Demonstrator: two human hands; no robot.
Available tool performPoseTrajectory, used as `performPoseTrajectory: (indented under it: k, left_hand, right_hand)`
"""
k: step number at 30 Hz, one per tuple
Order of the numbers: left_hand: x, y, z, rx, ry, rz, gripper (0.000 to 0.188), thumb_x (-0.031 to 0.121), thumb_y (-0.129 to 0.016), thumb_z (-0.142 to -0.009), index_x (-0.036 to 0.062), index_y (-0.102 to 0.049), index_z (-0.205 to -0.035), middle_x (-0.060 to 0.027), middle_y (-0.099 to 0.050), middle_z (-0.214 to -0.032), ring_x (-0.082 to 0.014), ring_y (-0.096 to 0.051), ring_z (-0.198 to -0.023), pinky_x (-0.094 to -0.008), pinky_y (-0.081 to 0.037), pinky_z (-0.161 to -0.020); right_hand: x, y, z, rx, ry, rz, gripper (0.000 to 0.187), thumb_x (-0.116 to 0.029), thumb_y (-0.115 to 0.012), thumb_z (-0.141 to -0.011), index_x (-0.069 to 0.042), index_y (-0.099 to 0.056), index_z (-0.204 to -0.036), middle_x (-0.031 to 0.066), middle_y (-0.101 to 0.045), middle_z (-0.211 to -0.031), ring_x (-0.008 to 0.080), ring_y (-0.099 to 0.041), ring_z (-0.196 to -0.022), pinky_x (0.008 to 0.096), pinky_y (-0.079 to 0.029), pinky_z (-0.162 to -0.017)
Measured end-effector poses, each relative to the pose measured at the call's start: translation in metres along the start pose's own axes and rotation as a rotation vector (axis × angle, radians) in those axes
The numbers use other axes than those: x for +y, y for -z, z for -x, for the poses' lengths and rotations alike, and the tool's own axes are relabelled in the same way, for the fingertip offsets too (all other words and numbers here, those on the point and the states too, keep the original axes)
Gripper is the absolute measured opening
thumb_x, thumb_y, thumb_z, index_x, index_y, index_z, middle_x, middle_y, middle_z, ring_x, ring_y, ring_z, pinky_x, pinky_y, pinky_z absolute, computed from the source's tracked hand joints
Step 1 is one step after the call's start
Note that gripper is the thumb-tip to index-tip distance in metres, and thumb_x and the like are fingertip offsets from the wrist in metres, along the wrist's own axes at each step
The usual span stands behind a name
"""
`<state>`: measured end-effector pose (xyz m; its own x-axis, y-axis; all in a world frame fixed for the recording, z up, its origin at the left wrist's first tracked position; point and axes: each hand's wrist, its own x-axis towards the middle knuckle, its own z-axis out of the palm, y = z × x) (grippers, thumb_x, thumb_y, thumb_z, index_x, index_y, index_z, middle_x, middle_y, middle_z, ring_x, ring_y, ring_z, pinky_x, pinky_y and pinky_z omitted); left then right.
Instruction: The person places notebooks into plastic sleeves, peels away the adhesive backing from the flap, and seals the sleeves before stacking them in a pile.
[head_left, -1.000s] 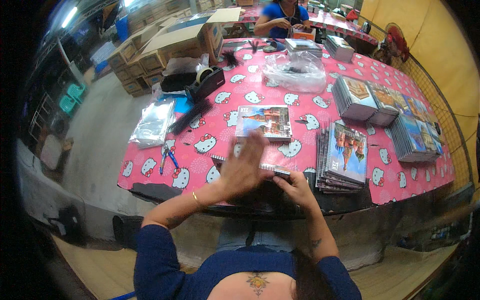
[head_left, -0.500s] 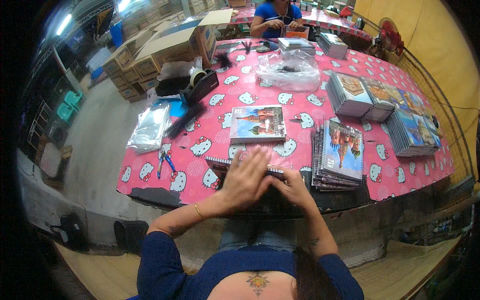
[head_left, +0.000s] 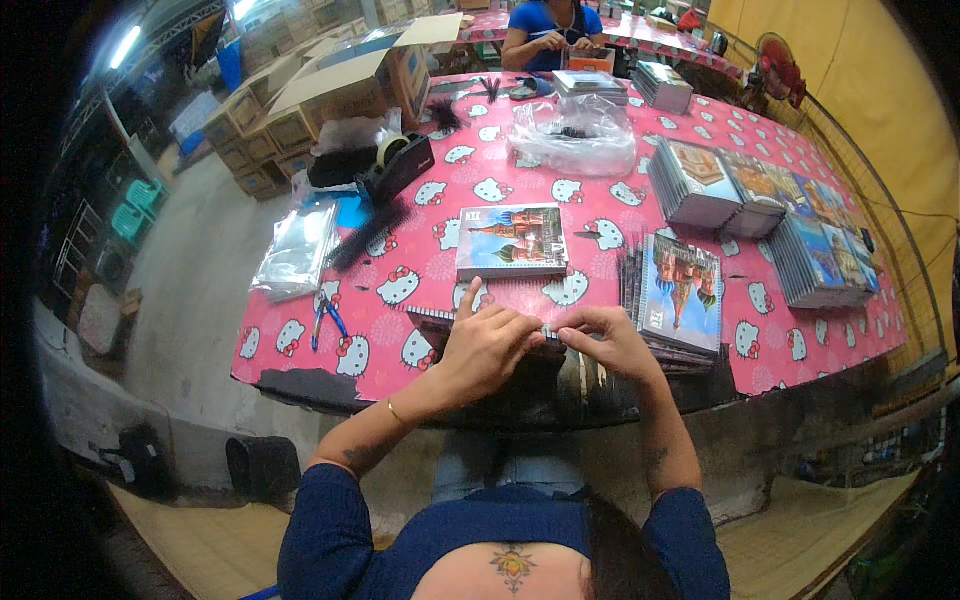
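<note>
A spiral notebook [head_left: 432,319] stands edge-on at the table's near edge, its bound edge upward and much of it hidden behind my hands. My left hand [head_left: 488,348] holds it from the left, index finger raised and the other fingertips pressed on the binding. From the right, my right hand [head_left: 608,342] pinches the binding's end between thumb and fingers, close to the left fingertips. Just beyond lies a small stack of spiral notebooks [head_left: 512,240] with a colourful domed building on the cover. Right of my right hand is a taller notebook stack [head_left: 682,292] with similar covers.
Blue pens [head_left: 328,322], clear plastic sleeves [head_left: 296,252], black binding wires [head_left: 372,236] and a tape dispenser [head_left: 398,170] lie leftward. A plastic bag [head_left: 572,138] sits farther back; notebook piles [head_left: 700,185] stand right. Cardboard boxes [head_left: 340,95] rise far left. Another person [head_left: 552,40] works opposite.
My left hand has gone from lying flat across the notebook's top edge to gripping the binding. My right hand has shifted slightly right and up, now pinching the binding's end.
</note>
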<state>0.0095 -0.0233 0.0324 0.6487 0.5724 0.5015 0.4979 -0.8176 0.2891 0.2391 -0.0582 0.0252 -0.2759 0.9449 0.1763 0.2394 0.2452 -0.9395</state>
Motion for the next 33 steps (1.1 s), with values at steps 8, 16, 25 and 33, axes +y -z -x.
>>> performPoseTrajectory:
  k: [8, 16, 25, 33]
  left_hand:
    - [0.011, 0.004, 0.000, -0.010, -0.111, -0.018, 0.021, 0.016, -0.067, -0.084, 0.0087, -0.065, -0.104, -0.0081, -0.063, -0.088, -0.0272, -0.061, -0.082, -0.0424, -0.046, -0.078]
    - [0.014, 0.070, -0.049, -0.103, -0.396, 0.469, 0.035, 0.005, -0.070, -0.080, 0.0062, -0.064, -0.115, -0.0105, -0.066, -0.100, -0.0283, -0.064, -0.091, -0.0390, -0.051, -0.075]
    - [-0.165, -0.051, -0.057, -0.196, -0.289, 0.027, 0.033, 0.018, -0.070, -0.084, 0.0067, -0.065, -0.115, -0.0150, -0.068, -0.109, -0.0336, -0.064, -0.103, -0.0407, -0.053, -0.087]
    - [-0.179, -0.070, -0.044, -0.131, -0.179, -0.024, 0.031, 0.019, -0.066, -0.086, 0.0087, -0.065, -0.115, -0.0142, -0.068, -0.106, -0.0315, -0.065, -0.095, -0.0413, -0.053, -0.082]
  right_hand:
    - [-0.016, -0.022, -0.002, 0.207, 0.109, 0.590, 0.015, -0.012, -0.071, -0.077, -0.001, -0.064, -0.085, 0.0103, -0.066, -0.081, 0.0202, -0.068, -0.074, 0.0319, -0.053, -0.068]
    - [-0.048, -0.016, 0.034, 0.135, 0.005, 0.174, 0.025, -0.006, -0.068, -0.086, -0.006, -0.067, -0.112, 0.0207, -0.068, -0.089, 0.0209, -0.069, -0.081, 0.0336, -0.052, -0.072]
    - [-0.014, 0.057, 0.078, 0.734, 0.236, 0.893, 0.040, -0.013, -0.071, -0.084, -0.007, -0.064, -0.123, 0.0135, -0.062, -0.124, 0.0321, -0.055, -0.121, 0.0442, -0.041, -0.104]
    - [0.032, 0.027, 0.046, 0.624, 0.082, 0.795, 0.050, -0.023, -0.071, -0.084, -0.002, -0.058, -0.127, 0.0183, -0.056, -0.130, 0.0347, -0.050, -0.124, 0.0463, -0.034, -0.108]
